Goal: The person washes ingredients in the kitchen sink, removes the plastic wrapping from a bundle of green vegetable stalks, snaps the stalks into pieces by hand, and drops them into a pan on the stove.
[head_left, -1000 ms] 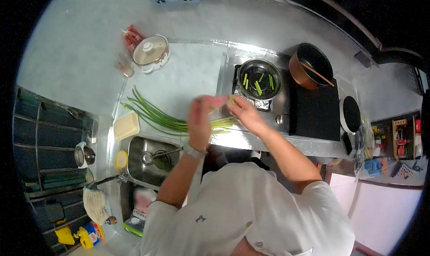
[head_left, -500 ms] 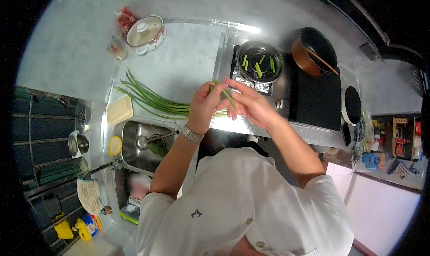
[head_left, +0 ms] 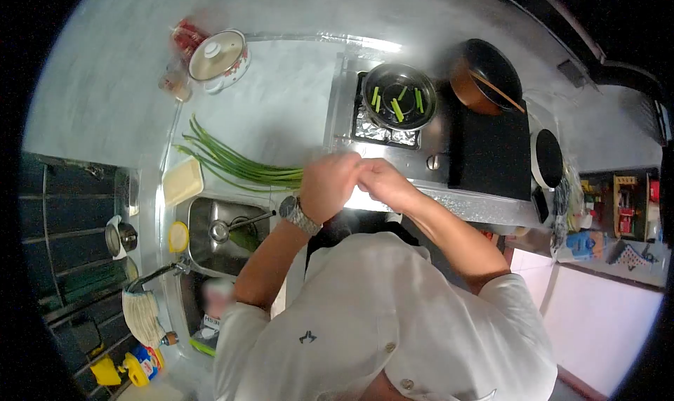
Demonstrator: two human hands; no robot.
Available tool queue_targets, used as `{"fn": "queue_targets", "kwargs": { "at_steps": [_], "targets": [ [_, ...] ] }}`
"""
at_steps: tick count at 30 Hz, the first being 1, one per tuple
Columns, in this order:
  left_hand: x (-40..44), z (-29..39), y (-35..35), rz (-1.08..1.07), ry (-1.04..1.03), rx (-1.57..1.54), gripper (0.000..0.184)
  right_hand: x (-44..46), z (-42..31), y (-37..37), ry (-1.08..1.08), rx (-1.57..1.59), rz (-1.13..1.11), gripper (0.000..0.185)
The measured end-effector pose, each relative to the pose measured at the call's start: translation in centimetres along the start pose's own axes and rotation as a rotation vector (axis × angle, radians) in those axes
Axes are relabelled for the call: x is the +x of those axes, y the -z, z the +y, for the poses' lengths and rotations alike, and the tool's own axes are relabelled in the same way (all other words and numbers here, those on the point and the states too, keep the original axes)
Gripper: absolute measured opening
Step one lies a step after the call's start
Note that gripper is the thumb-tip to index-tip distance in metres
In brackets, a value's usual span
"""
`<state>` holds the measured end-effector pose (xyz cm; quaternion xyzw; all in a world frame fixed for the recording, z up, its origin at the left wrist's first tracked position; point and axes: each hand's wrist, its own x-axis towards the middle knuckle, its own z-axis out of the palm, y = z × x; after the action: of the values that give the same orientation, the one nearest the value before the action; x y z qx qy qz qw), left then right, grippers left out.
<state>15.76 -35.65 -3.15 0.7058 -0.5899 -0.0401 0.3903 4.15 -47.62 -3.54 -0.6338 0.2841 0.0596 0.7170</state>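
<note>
At the counter's front edge my left hand (head_left: 328,185), with a watch at the wrist, is closed and slightly blurred. Fingertips of my right hand (head_left: 386,182) meet it, also closed. Whatever lies between them is hidden by the fingers; a short green stalk was there a moment ago. A bunch of long thin green stalks (head_left: 235,161) lies on the counter, its near ends passing behind my left hand. Beyond my hands, a dark round pan (head_left: 382,116) on the stove holds several short cut green pieces (head_left: 397,110).
A lidded white pot (head_left: 217,55) stands at the back left. On the right are a brown pot (head_left: 467,88) with a wooden stick and a black board (head_left: 489,155). A sink (head_left: 203,253) is at left, with a pale tray (head_left: 183,181) beside it.
My hands have drawn together and slightly down, and the right fingers have closed. The green stalk between them has gone out of sight. The view has shifted slightly; the pan's pieces look the same.
</note>
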Motion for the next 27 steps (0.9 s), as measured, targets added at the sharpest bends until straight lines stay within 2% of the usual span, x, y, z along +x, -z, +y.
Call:
{"fn": "queue_targets", "kwargs": {
  "at_steps": [2, 4, 6, 8, 10, 12, 15, 17, 18, 20, 24, 26, 27],
  "targets": [
    [-0.1, 0.1, 0.1, -0.061, -0.046, 0.036, 0.014, -0.2, 0.0, -0.3, 0.053, -0.023, 0.008, 0.023],
    [0.1, 0.6, 0.7, -0.082, -0.062, 0.030, 0.016, 0.2, 0.2, -1.0, 0.254, 0.027, 0.016, 0.022],
    [0.5, 1.4, 1.4, -0.040, -0.060, 0.053, 0.014, -0.3, -0.7, -0.9, 0.299, 0.106, 0.045, 0.020],
    [0.8, 1.5, 1.7, 0.024, -0.075, -0.016, 0.012, -1.4, -2.4, 0.0, 0.039, 0.157, -0.097, 0.017],
    [0.7, 0.8, 1.8, 0.014, -0.067, -0.005, 0.012, -1.8, -2.3, 0.4, 0.079, 0.177, -0.103, 0.019],
    [0.4, 0.3, 2.0, -0.001, -0.055, 0.006, 0.011, -2.4, -2.2, 1.2, 0.036, 0.251, -0.206, 0.021],
    [-0.1, 0.0, 2.1, -0.067, 0.020, -0.022, 0.009, -4.0, -2.8, 1.7, 0.053, 0.150, -0.156, 0.022],
    [0.0, -0.6, 1.5, 0.047, 0.051, -0.216, 0.009, -4.6, -2.8, 2.3, 0.062, 0.091, -0.144, 0.022],
    [-0.3, -0.7, 0.8, 0.040, 0.050, -0.218, 0.009, -4.8, -2.6, 2.6, 0.062, 0.097, -0.139, 0.022],
    [-0.9, -0.7, -0.5, -0.092, 0.307, -0.807, 0.010, -5.1, -1.9, 3.3, 0.064, 0.227, -0.145, 0.022],
    [0.1, -0.8, -0.7, -0.285, 0.429, -0.972, 0.013, -6.1, -1.4, 5.2, 0.075, 0.330, -0.029, 0.026],
    [0.3, -2.3, -1.6, -0.058, 0.571, -1.029, 0.017, -7.3, -1.7, 6.4, 0.229, 0.514, 0.081, 0.025],
    [0.9, -2.7, -2.0, 0.020, 0.616, -1.082, 0.019, -7.6, -1.4, 7.2, 0.242, 0.470, 0.155, 0.023]
  ]
}}
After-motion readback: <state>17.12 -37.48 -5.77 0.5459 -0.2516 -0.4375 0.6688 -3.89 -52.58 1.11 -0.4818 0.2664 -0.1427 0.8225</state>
